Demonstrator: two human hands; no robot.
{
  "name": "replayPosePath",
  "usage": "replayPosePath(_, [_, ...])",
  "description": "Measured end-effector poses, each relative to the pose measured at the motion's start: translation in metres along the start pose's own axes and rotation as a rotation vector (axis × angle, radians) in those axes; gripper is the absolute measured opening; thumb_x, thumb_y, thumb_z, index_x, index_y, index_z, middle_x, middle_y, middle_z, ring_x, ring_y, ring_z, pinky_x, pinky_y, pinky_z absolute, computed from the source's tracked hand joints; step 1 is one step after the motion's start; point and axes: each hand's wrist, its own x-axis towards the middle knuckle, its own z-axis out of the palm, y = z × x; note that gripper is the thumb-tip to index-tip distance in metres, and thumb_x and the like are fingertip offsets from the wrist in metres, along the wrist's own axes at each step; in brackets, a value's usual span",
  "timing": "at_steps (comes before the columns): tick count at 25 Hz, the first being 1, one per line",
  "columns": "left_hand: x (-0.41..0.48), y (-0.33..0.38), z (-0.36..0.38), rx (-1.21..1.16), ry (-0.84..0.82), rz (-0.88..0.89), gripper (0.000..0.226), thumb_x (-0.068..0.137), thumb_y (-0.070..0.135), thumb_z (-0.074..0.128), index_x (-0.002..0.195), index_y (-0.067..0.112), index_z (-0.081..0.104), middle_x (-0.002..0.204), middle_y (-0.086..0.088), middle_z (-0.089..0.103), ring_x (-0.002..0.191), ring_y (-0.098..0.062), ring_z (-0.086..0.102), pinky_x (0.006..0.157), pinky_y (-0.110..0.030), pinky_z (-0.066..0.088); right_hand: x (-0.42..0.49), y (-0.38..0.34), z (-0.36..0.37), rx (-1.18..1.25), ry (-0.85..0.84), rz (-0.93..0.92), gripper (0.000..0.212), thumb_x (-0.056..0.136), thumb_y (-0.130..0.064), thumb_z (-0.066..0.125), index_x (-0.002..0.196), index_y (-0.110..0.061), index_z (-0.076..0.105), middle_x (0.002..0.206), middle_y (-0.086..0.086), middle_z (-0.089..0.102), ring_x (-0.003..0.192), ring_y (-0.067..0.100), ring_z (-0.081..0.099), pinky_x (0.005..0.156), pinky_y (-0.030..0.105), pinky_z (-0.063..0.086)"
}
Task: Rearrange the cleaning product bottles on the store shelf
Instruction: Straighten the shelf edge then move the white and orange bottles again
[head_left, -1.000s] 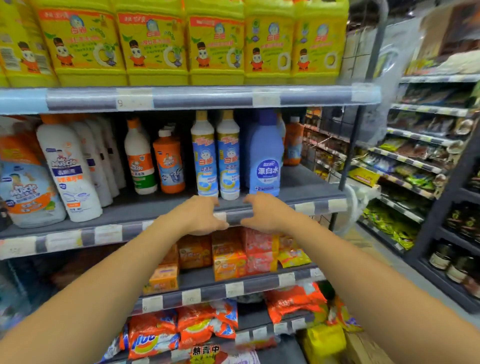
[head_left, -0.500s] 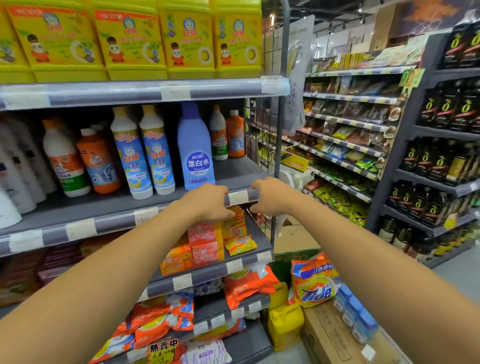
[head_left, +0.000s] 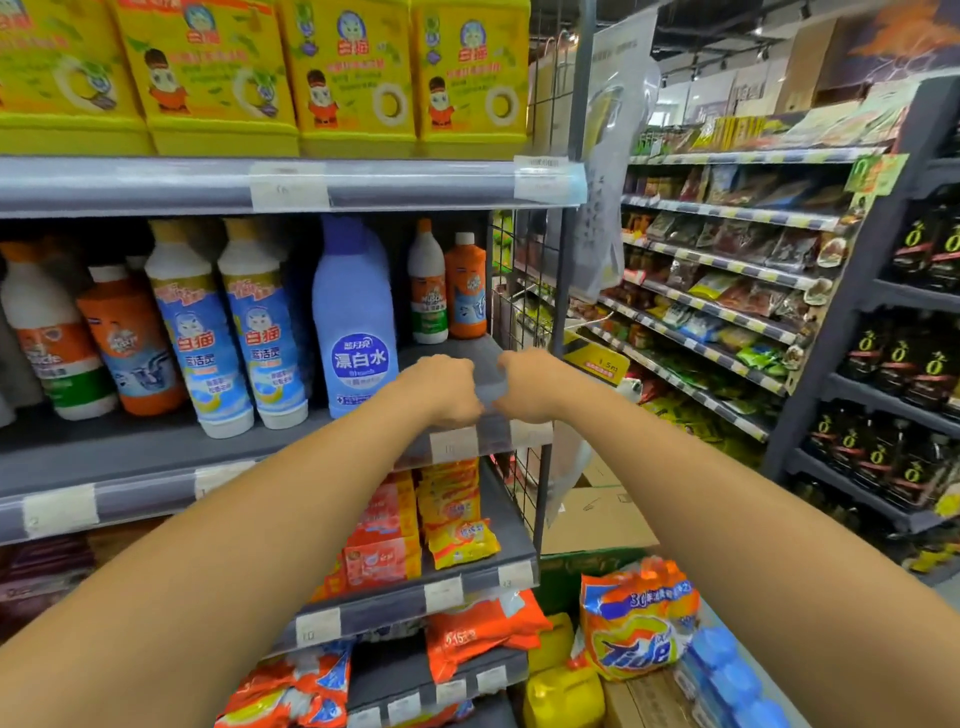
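Note:
On the grey middle shelf stand cleaning bottles: a tall blue bleach bottle, two white bottles with blue labels, an orange bottle and a white bottle with an orange and green label. At the back right stand a small white bottle and a small orange bottle. My left hand and my right hand rest close together on the shelf's bare right end, fingers curled, holding nothing. My left hand is just right of the blue bottle.
Large yellow detergent jugs fill the shelf above. A wire mesh panel closes the shelf's right end. Soap packs lie on the lower shelves, and a Tide bag sits on boxes on the floor. Across the aisle stand food shelves.
The view has swung right along the shelf. My hands have slid from the shelf's front edge onto its right end and drawn closer together.

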Motion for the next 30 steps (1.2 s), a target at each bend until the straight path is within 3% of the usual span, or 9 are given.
replayPosePath(3, [0.036, -0.010, 0.004, -0.039, -0.023, -0.116, 0.059, 0.085, 0.042, 0.057, 0.135, 0.011, 0.047, 0.135, -0.013, 0.053, 0.120, -0.034, 0.051, 0.094, -0.042, 0.048, 0.035, 0.010, -0.003, -0.042, 0.004, -0.086, 0.040, 0.087, -0.027, 0.056, 0.119, -0.004, 0.053, 0.115, 0.016, 0.060, 0.095, 0.031, 0.053, 0.067, 0.033, 0.038])
replayPosePath(5, [0.058, -0.016, 0.006, -0.076, -0.026, -0.159, 0.052, 0.085, 0.037, 0.058, 0.129, 0.010, 0.053, 0.130, -0.012, 0.057, 0.114, -0.031, 0.056, 0.087, -0.037, 0.050, 0.056, 0.020, -0.005, -0.037, 0.019, -0.085, 0.042, 0.087, -0.028, 0.058, 0.120, -0.002, 0.055, 0.117, 0.016, 0.061, 0.100, 0.033, 0.057, 0.067, 0.033, 0.041])
replayPosePath(9, [0.099, -0.021, 0.014, -0.116, -0.036, -0.205, 0.040, 0.086, 0.029, 0.057, 0.120, 0.008, 0.058, 0.119, -0.013, 0.062, 0.103, -0.029, 0.059, 0.082, -0.033, 0.050, 0.100, 0.033, -0.003, -0.032, 0.033, -0.027, 0.046, 0.087, -0.029, 0.058, 0.122, -0.001, 0.053, 0.118, 0.018, 0.060, 0.102, 0.032, 0.058, 0.068, 0.030, 0.040])
replayPosePath(13, [0.134, -0.025, 0.024, -0.257, 0.068, -0.392, 0.041, 0.080, 0.020, 0.059, 0.119, 0.009, 0.053, 0.116, -0.013, 0.060, 0.100, -0.030, 0.062, 0.074, -0.031, 0.050, 0.143, 0.037, 0.006, 0.153, 0.027, 0.126, 0.052, 0.081, -0.023, 0.062, 0.128, -0.009, 0.046, 0.122, 0.018, 0.053, 0.105, 0.034, 0.057, 0.075, 0.034, 0.049])
replayPosePath(16, [0.154, -0.034, 0.039, -0.387, 0.142, -0.458, 0.053, 0.082, 0.021, 0.061, 0.132, 0.008, 0.046, 0.131, -0.015, 0.055, 0.116, -0.033, 0.057, 0.089, -0.036, 0.051, 0.167, 0.034, 0.020, 0.222, 0.089, 0.202, 0.057, 0.083, -0.024, 0.062, 0.134, -0.011, 0.041, 0.132, 0.018, 0.044, 0.120, 0.037, 0.049, 0.095, 0.043, 0.047])
replayPosePath(21, [0.180, -0.041, 0.065, -0.747, 0.324, -0.591, 0.060, 0.082, 0.020, 0.064, 0.135, 0.008, 0.038, 0.135, -0.018, 0.051, 0.122, -0.036, 0.053, 0.099, -0.044, 0.047, 0.222, 0.031, 0.034, 0.500, 0.240, 0.237, 0.058, 0.085, -0.037, 0.061, 0.134, -0.013, 0.043, 0.130, 0.018, 0.047, 0.121, 0.039, 0.046, 0.098, 0.047, 0.044])
replayPosePath(26, [0.186, -0.042, 0.076, -0.879, 0.492, -0.637, 0.061, 0.081, 0.024, 0.066, 0.134, 0.009, 0.040, 0.133, -0.017, 0.054, 0.121, -0.036, 0.053, 0.098, -0.045, 0.047, 0.263, 0.027, 0.032, 0.794, 0.437, 0.354, 0.065, 0.068, -0.040, 0.074, 0.118, -0.007, 0.051, 0.112, 0.014, 0.058, 0.106, 0.032, 0.058, 0.088, 0.047, 0.051])
replayPosePath(28, [0.185, -0.047, 0.083, -0.888, 0.525, -0.638, 0.063, 0.079, 0.023, 0.067, 0.134, 0.007, 0.041, 0.135, -0.018, 0.053, 0.123, -0.036, 0.052, 0.100, -0.044, 0.045, 0.277, 0.027, 0.034, 0.970, 0.446, 0.411, 0.068, 0.059, -0.039, 0.082, 0.113, -0.009, 0.054, 0.105, 0.012, 0.063, 0.097, 0.029, 0.062, 0.078, 0.039, 0.053])
replayPosePath(30, [0.184, -0.050, 0.088, -0.884, 0.550, -0.629, 0.068, 0.078, 0.020, 0.070, 0.137, 0.006, 0.039, 0.138, -0.018, 0.052, 0.127, -0.035, 0.049, 0.103, -0.042, 0.042, 0.288, 0.030, 0.041, 1.074, 0.461, 0.436, 0.058, 0.056, -0.036, 0.083, 0.103, -0.011, 0.061, 0.092, 0.007, 0.068, 0.085, 0.025, 0.067, 0.062, 0.027, 0.047])
